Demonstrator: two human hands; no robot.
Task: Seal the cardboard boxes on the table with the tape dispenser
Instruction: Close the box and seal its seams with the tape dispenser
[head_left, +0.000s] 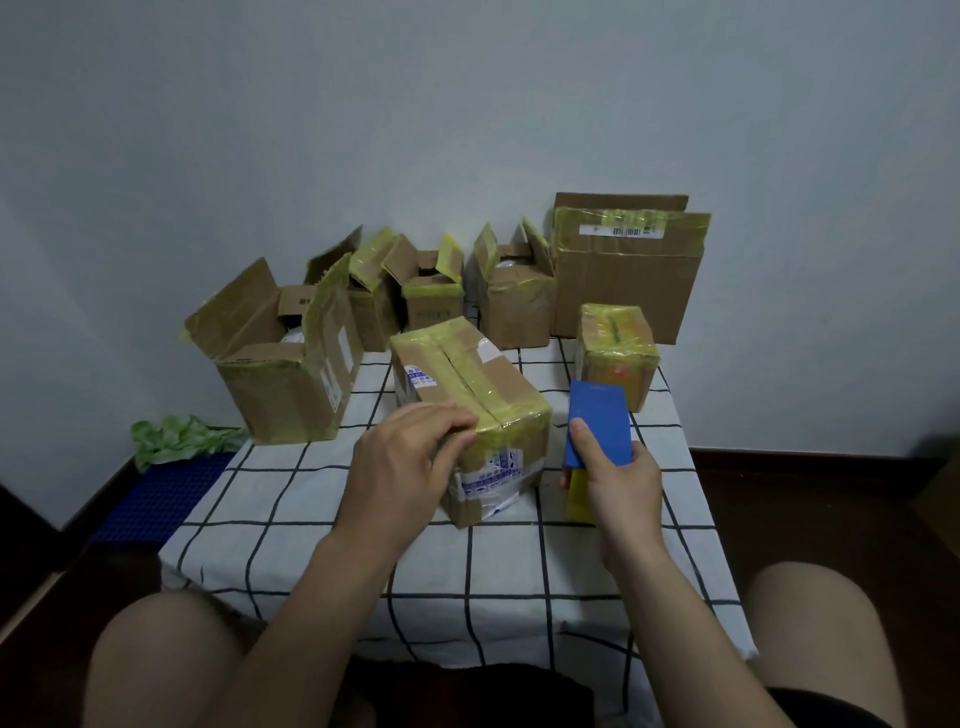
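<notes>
Two hands (410, 457) (618, 483) grip box (483, 379) edge and dispenser (597, 421).

— What is the box (511, 387) under the left hand (400, 467) made of?
— Matt brown cardboard, with glossy, wrinkled yellowish tape (467, 364) and a smooth paper label (415, 376).
— And what the right hand (618, 483) grips?
— The tape dispenser (597, 421) is smooth, matt blue plastic. Beneath both grips lies soft checked cloth (311, 499).
</notes>
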